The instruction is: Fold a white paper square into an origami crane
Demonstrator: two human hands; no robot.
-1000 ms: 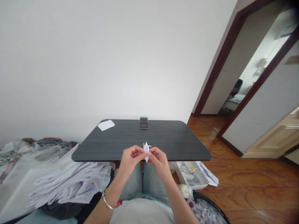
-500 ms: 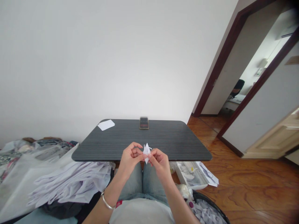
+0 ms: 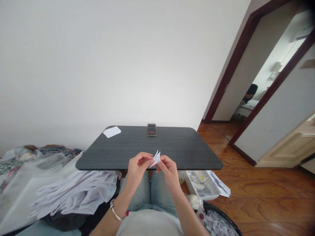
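Head view: my left hand [image 3: 137,166] and right hand [image 3: 167,167] pinch a small folded white paper figure [image 3: 156,158] over the dark grey table's [image 3: 118,154] near edge.

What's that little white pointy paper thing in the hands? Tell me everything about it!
The folded paper is small, white and thin-looking, creased into several pointed flaps that fan upward and tilt to the right. The left hand and the right hand pinch its lower end from either side with their fingers. It is held up in front of the near edge of the dark table and seems not to rest on it.
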